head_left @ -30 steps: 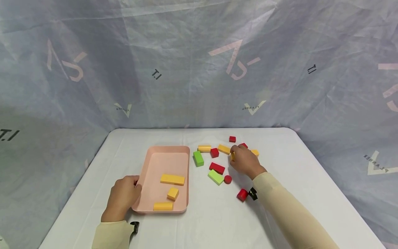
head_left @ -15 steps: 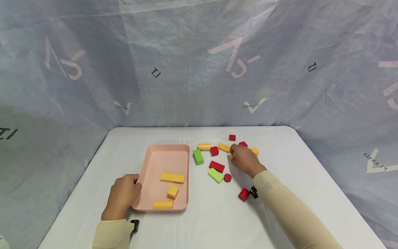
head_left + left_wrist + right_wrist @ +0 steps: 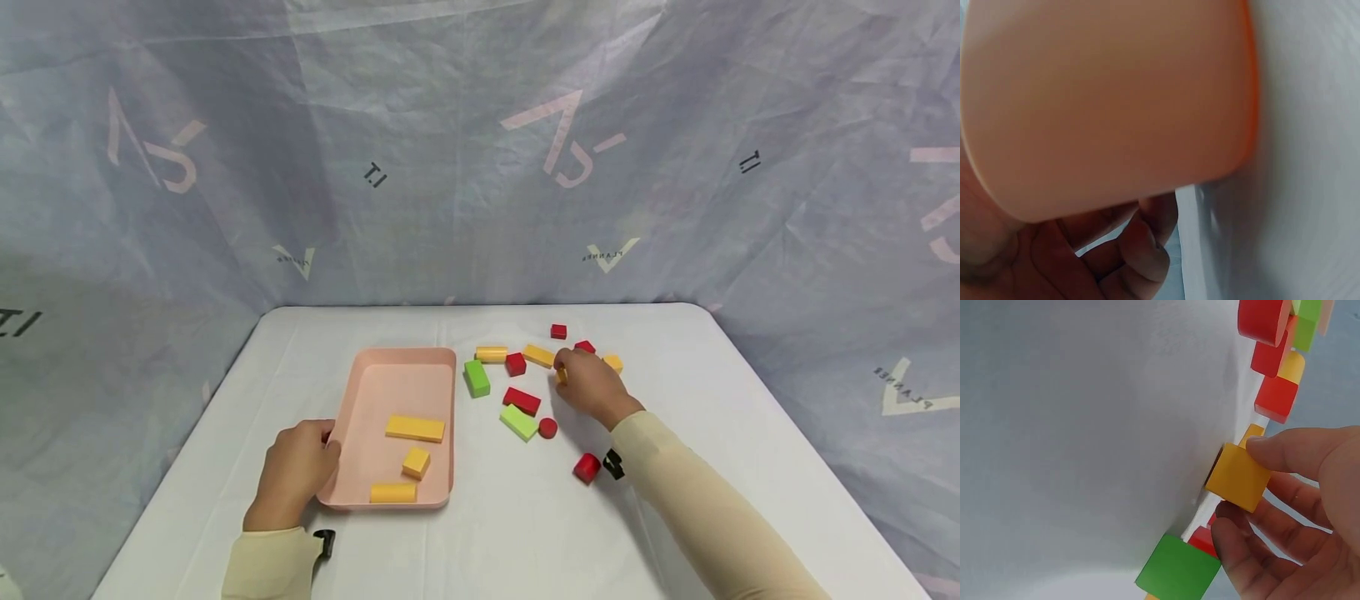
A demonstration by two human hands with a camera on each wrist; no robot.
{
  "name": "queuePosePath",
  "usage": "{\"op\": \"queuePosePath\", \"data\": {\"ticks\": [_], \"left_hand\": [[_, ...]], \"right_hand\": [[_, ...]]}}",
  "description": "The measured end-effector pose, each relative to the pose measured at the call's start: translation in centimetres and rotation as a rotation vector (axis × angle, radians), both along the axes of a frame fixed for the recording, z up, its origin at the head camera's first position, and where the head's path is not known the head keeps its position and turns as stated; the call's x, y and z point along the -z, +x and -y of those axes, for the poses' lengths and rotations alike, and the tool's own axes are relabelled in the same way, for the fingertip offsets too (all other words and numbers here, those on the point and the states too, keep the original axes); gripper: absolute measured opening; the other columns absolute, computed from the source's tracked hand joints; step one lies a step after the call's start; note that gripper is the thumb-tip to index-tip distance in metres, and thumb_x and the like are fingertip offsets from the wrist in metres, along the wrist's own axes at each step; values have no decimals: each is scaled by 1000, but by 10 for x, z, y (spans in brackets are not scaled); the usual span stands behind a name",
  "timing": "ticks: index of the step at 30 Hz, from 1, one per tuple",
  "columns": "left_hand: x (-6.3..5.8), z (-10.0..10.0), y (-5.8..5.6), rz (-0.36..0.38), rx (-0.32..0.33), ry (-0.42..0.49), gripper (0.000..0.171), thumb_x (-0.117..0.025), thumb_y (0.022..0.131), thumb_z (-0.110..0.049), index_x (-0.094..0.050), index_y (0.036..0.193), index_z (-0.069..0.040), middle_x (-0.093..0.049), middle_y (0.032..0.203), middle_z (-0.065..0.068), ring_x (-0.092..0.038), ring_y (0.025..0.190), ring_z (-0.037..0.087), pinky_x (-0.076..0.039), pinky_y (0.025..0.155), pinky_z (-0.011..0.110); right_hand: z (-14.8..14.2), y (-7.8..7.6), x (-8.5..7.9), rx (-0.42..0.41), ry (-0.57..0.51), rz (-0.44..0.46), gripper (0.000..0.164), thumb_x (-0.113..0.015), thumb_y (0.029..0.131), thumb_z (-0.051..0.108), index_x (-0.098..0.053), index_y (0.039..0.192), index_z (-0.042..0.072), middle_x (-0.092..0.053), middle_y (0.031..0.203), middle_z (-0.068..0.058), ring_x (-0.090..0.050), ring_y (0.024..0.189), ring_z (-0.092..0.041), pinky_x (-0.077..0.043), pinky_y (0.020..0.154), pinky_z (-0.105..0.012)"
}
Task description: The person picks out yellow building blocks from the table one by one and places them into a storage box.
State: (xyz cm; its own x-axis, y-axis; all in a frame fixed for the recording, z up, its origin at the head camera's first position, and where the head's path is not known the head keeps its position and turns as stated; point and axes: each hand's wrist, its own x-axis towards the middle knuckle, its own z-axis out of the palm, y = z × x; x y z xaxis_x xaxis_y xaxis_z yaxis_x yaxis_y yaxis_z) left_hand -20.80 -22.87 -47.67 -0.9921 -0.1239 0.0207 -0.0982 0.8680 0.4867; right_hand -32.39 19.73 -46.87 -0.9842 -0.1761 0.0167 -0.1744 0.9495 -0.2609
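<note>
My left hand [image 3: 292,471] grips the left side of a pink tray [image 3: 405,387], its thumb at the rim. The tray's outer wall [image 3: 1110,112] fills much of the left wrist view, with curled fingers beside it. In the tray lie a long yellow block [image 3: 416,428], a yellow cube [image 3: 416,462] and a yellow cylinder [image 3: 393,493]. My right hand [image 3: 592,387] pinches a yellow block [image 3: 1238,478] between thumb and fingers, close over the table among the scattered pieces. In the head view the hand hides most of this block.
Right of the tray lie a green block [image 3: 477,378], a light green block [image 3: 519,422], a red block [image 3: 522,401] and several other red and yellow pieces. A red cylinder [image 3: 587,468] sits by my right wrist. Another green block [image 3: 1179,569] stands near my right fingers.
Both hands hold almost the same places, the right still at the yellow block. The red cylinder by my right wrist has shifted slightly right. The head view has tilted a little.
</note>
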Motion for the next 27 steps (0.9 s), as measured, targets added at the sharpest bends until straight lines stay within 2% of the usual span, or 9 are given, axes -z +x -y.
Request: {"op": "queuePosePath", "data": {"ticks": [10, 17, 27], "left_hand": [[-1, 2, -1, -1, 1, -8, 30, -55, 87, -9, -66, 114, -2, -67, 91, 10, -53, 67, 19, -48, 58, 37], [-3, 1, -2, -13, 15, 4, 26, -55, 86, -8, -69, 108, -5, -65, 81, 6, -51, 63, 18, -46, 55, 36], [-1, 2, 1, -12, 10, 7, 33, -56, 87, -9, -63, 118, -1, -67, 98, 14, -55, 71, 18, -50, 62, 41]], "right_hand": [[-5, 3, -2, -38, -38, -11, 35, -77, 79, 20, -66, 111, 12, -60, 98, -2, -50, 88, -19, -52, 81, -42], [-5, 8, -4, -44, -44, -9, 35, -77, 79, 21, -67, 111, 13, -59, 98, -1, -50, 89, -18, -51, 81, -41], [6, 22, -19, -137, -79, -56, 30, -76, 79, 21, -67, 107, 14, -61, 98, 1, -51, 85, -15, -52, 78, -38]]}}
